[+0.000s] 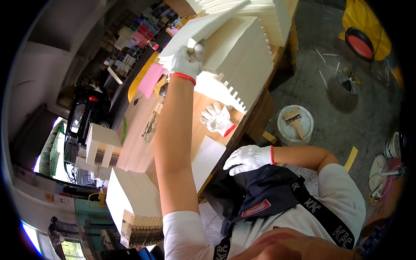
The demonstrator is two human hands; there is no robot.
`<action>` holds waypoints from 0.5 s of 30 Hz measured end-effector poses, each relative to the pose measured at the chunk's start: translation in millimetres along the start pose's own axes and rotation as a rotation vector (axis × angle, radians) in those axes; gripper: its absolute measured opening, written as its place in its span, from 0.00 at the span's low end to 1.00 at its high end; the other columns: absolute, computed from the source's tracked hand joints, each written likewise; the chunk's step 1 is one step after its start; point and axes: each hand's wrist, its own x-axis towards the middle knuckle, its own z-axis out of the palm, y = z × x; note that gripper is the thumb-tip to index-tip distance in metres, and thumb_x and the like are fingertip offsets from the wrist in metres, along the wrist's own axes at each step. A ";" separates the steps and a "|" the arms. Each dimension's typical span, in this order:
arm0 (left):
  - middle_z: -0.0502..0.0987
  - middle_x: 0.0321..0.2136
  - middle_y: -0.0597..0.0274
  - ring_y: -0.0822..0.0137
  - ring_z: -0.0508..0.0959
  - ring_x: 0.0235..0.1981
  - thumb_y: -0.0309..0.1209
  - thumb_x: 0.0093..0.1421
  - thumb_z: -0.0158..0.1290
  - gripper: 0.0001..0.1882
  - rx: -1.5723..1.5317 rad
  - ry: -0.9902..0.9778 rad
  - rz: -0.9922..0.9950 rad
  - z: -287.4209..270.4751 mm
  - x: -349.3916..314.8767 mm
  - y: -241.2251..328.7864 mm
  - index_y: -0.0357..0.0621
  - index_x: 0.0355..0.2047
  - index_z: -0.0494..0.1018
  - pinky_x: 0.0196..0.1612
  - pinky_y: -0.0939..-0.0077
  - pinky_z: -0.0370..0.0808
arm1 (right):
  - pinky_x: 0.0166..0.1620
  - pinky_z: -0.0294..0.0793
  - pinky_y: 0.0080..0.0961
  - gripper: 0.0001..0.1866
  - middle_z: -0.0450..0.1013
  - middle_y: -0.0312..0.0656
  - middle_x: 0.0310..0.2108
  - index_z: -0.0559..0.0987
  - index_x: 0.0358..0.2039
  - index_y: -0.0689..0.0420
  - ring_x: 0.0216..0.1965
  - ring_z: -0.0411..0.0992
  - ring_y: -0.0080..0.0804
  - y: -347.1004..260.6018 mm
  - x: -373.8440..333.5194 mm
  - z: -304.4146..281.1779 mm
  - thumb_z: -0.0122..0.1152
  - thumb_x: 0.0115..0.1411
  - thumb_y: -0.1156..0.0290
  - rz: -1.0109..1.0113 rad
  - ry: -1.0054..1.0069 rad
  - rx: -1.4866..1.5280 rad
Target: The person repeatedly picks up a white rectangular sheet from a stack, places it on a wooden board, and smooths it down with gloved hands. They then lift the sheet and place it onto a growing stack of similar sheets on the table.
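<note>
My left hand (187, 62), in a white knitted glove with a red cuff, reaches over the table to a tall stack of white sheets (245, 52). Its fingers are curled closed at the near edge of a large white sheet (190, 37), which slants up over the stack. The far end of that sheet looks slightly smeared. Gloved the same way, my right hand (249, 159) lies at my dark apron (268, 186), fingers stretched out and holding nothing visible. Between the hands, a loose white glove (216, 118) lies on the wooden table (138, 125).
A white sheet (208, 159) lies at the table's near edge. Booklet stacks (130, 190) stand at the left, near a pink sheet (151, 80). On the floor at right are a bucket (284, 135) with a brush (295, 123) across it and a red-seated stool (359, 44).
</note>
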 end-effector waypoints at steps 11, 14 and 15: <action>0.75 0.20 0.70 0.84 0.70 0.15 0.39 0.67 0.47 0.25 -0.097 -0.017 -0.184 -221.0 -104.7 92.8 0.44 0.63 0.65 0.13 0.92 0.65 | 0.47 0.73 0.26 0.20 0.74 0.43 0.51 0.74 0.54 0.58 0.51 0.73 0.39 36.7 54.0 -36.1 0.47 0.71 0.58 0.294 0.300 1.048; 0.76 0.32 0.61 0.73 0.74 0.26 0.38 0.67 0.47 0.22 0.127 0.216 0.019 -290.9 -165.9 82.4 0.42 0.58 0.67 0.24 0.80 0.72 | 0.42 0.70 0.29 0.23 0.72 0.47 0.49 0.73 0.48 0.59 0.53 0.69 0.40 47.0 92.5 -85.0 0.39 0.71 0.52 0.204 0.311 1.610; 0.78 0.46 0.53 0.64 0.82 0.41 0.30 0.66 0.48 0.21 -0.015 0.181 -0.018 -324.5 -179.2 82.7 0.38 0.58 0.66 0.36 0.70 0.83 | 0.48 0.70 0.34 0.28 0.72 0.50 0.49 0.72 0.50 0.61 0.53 0.70 0.40 62.1 100.8 -93.5 0.40 0.70 0.46 0.179 0.213 1.664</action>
